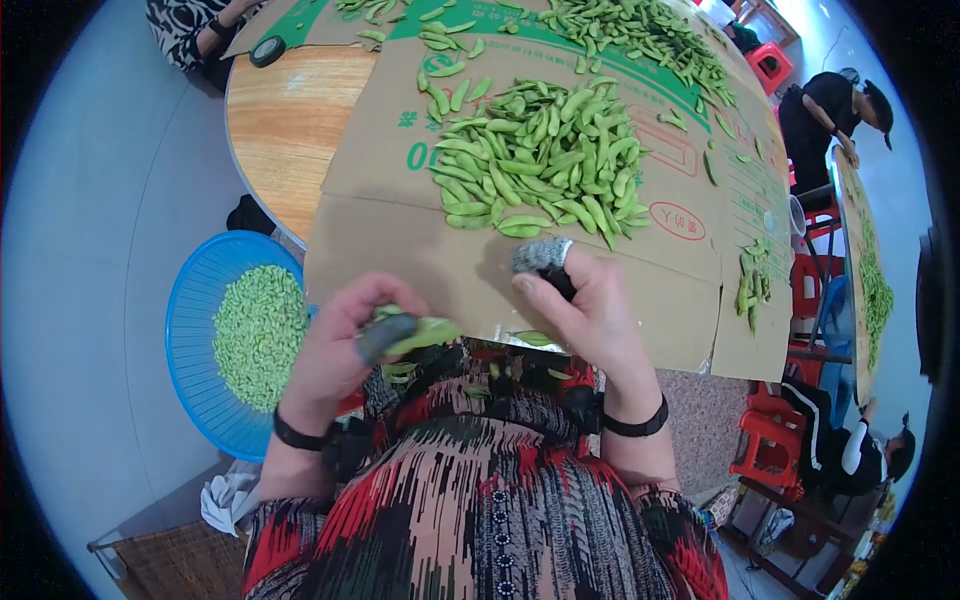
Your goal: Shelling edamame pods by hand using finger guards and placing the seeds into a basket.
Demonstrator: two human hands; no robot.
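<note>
My left hand [340,350], with a dark cover on its thumb, is closed on a green pod [430,333] above the near edge of the cardboard [370,220]. To its right, my right hand [590,310] is curled, with speckled grey and black wrapping on its fingers; what it holds, if anything, is hidden. A loose pod [533,338] lies below it at the cardboard's edge. A large heap of green pods [540,160] lies just beyond both hands.
A blue basket [195,330] of shelled beans stands low at left. More pods [640,40] and a tape roll [266,50] lie farther back. A person [185,25] is at upper left; two others [820,120], [855,450] are at a right-hand table [855,190] among red stools [770,440].
</note>
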